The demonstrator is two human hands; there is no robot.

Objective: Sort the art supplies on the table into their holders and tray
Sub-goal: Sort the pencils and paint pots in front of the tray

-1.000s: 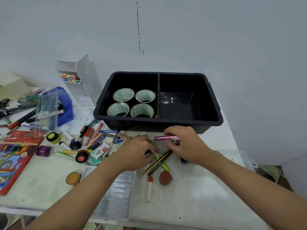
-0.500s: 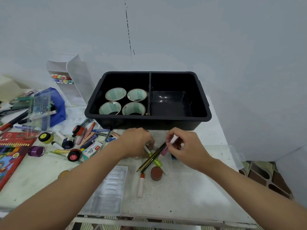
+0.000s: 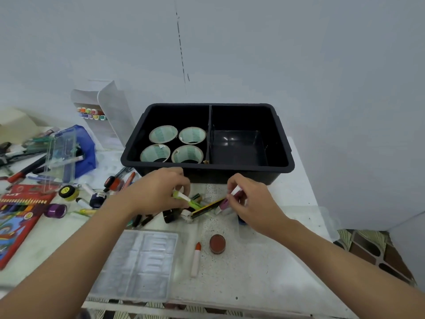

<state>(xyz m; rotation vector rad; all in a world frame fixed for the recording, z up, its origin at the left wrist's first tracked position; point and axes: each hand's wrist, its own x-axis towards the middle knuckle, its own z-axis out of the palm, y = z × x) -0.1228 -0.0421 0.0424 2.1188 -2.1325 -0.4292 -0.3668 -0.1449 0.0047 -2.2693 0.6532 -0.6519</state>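
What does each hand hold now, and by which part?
The left hand grips a green marker near one end; the right hand pinches a pink marker around its middle.

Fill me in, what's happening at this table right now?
A person is sorting art supplies in front of a black bin. The left hand grips a green marker. The right hand pinches a pink marker beside a yellow-and-black pencil on the table. Four round holders stand in the bin's left compartment. Loose pens and paint pots lie to the left.
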